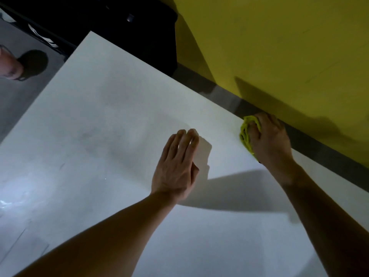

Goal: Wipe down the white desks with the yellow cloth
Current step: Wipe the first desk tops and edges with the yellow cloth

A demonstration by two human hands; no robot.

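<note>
No text, label, brand, number or sign can be read anywhere in this view. The white tabletop (119,116) bears only faint smudges and scuff marks, and the yellow panel (279,47) behind it is plain. The dark object (129,17) at the top edge carries a small pale patch that may be a sticker or a reflection, but it is too dim and blurred to make out any lettering.

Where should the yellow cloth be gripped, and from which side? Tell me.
Grip the bunched folds of the yellow cloth showing left of the right hand, coming from above on the desk side. It lies crumpled at the white desk far edge, and the yellow wall blocks any approach from behind.
</note>
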